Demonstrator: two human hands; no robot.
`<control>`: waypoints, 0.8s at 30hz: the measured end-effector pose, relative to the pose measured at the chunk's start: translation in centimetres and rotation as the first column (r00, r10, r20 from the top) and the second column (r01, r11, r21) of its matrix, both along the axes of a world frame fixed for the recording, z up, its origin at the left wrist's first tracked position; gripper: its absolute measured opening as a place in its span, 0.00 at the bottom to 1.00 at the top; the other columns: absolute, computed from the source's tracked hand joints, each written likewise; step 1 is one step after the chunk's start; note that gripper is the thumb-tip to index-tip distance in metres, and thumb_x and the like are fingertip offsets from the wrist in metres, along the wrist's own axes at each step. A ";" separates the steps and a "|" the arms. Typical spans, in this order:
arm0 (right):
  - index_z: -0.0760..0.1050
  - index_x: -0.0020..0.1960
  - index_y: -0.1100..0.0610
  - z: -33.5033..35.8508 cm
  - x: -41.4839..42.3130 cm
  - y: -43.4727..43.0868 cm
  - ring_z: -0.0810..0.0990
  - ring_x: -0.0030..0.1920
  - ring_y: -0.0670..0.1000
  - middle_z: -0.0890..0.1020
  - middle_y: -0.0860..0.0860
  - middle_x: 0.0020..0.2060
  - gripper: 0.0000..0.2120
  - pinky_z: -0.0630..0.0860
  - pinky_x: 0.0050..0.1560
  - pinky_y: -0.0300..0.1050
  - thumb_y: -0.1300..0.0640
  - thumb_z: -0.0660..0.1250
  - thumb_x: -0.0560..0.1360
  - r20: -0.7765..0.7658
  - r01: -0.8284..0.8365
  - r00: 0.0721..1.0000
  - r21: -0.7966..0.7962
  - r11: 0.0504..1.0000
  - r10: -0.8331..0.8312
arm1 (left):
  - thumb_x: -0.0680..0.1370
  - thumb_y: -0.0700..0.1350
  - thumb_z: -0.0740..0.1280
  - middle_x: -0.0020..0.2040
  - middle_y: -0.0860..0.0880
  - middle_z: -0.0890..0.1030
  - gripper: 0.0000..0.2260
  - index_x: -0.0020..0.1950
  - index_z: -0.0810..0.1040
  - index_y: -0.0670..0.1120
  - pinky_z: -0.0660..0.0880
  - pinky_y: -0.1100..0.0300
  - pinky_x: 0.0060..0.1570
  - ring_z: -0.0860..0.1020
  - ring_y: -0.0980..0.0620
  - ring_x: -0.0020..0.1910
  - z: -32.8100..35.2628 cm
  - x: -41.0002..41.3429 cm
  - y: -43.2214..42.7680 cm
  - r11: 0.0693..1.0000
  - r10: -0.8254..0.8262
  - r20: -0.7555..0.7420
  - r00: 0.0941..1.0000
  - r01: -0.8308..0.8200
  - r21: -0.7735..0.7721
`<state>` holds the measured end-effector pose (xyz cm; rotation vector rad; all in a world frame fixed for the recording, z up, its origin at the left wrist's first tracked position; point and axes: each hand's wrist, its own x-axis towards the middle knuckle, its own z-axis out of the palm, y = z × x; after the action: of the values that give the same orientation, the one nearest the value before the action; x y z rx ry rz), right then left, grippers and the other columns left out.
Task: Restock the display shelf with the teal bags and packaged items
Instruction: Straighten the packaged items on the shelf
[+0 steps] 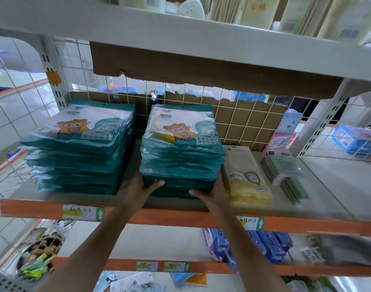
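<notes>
Flanking the gripped stack (pixel 180 159) sit a teal pile (pixel 79 157) and yellow packets (pixel 249 178).

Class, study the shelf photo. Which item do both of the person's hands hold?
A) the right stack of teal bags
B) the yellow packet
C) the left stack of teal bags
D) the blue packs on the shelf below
A: the left hand and right hand clasp the bottom of the right stack of teal bags from either side.
</notes>
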<state>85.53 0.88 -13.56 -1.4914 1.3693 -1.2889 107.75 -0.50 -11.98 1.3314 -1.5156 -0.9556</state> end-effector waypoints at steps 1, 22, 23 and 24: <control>0.62 0.67 0.59 0.0 0.1 0.1 0.75 0.60 0.42 0.77 0.48 0.57 0.43 0.75 0.54 0.36 0.54 0.79 0.58 0.002 0.000 1.000 -0.002 1.000 0.000 | 0.74 0.44 0.70 0.59 0.53 0.73 0.26 0.70 0.67 0.45 0.66 0.78 0.45 0.70 0.56 0.59 0.2 -0.1 0.1 1.000 -0.001 -0.002 1.000 0.001 -0.002; 0.43 0.77 0.52 10.7 -3.1 1.2 0.48 0.76 0.51 0.52 0.50 0.76 0.53 0.45 0.72 0.47 0.42 0.73 0.64 -0.632 -0.012 0.772 -0.109 0.994 -0.060 | 0.73 0.67 0.57 0.75 0.56 0.55 0.35 0.76 0.54 0.52 0.51 0.58 0.72 0.52 0.61 0.74 7.3 2.0 0.0 0.823 0.028 0.233 0.972 0.110 -0.558; 0.43 0.77 0.53 11.3 -3.3 1.1 0.46 0.76 0.52 0.51 0.52 0.76 0.52 0.44 0.72 0.47 0.43 0.73 0.66 -0.721 -0.020 0.688 -0.129 0.991 -0.081 | 0.74 0.68 0.54 0.75 0.54 0.54 0.34 0.75 0.56 0.52 0.46 0.58 0.73 0.49 0.59 0.75 8.1 1.9 -0.2 0.778 0.102 0.350 0.931 0.144 -0.611; 0.42 0.77 0.54 11.7 -3.4 1.0 0.46 0.76 0.54 0.50 0.53 0.76 0.52 0.43 0.73 0.48 0.42 0.72 0.67 -0.779 -0.021 0.619 -0.136 0.990 -0.094 | 0.75 0.67 0.54 0.76 0.53 0.54 0.33 0.74 0.58 0.51 0.42 0.60 0.73 0.49 0.57 0.75 8.8 1.7 -0.3 0.748 0.160 0.438 0.885 0.181 -0.638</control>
<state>82.15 1.91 -1.91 -2.2939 1.8750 -0.7306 109.49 -0.80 -3.14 1.0372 -1.9794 -0.0128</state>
